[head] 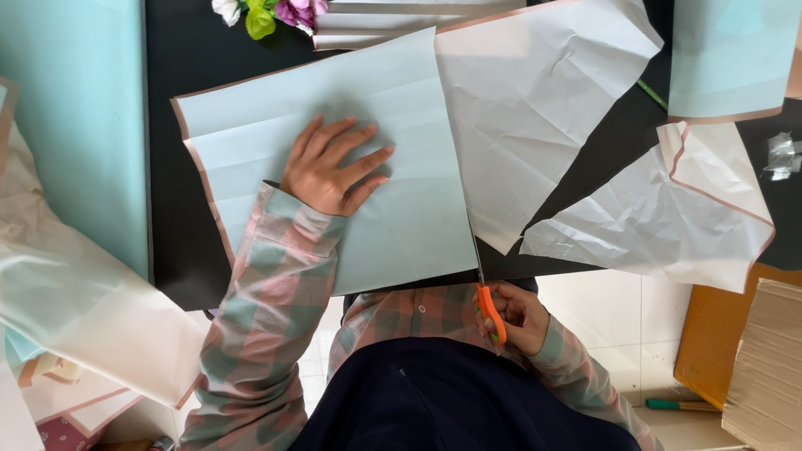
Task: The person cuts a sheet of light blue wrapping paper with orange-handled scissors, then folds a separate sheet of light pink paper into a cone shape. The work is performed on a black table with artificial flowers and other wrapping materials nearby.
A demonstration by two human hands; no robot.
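My left hand (334, 171) lies flat, fingers spread, on a pale blue paper sheet (401, 225) with a pinkish edge, spread over the black table (188, 250). My right hand (520, 317) grips orange-handled scissors (490, 313) at the table's near edge. Their blades point up along the sheet's right edge, where it meets a creased white sheet (518, 125). Both sleeves are pink and green plaid.
Another crumpled white sheet with a pink border (668, 217) lies at the right. A blue sheet (727, 58) sits top right, blue paper (75, 125) at the left. Artificial flowers (267, 12) are at the top, a cardboard stack (769, 367) bottom right, and a marker (677, 404) on the floor.
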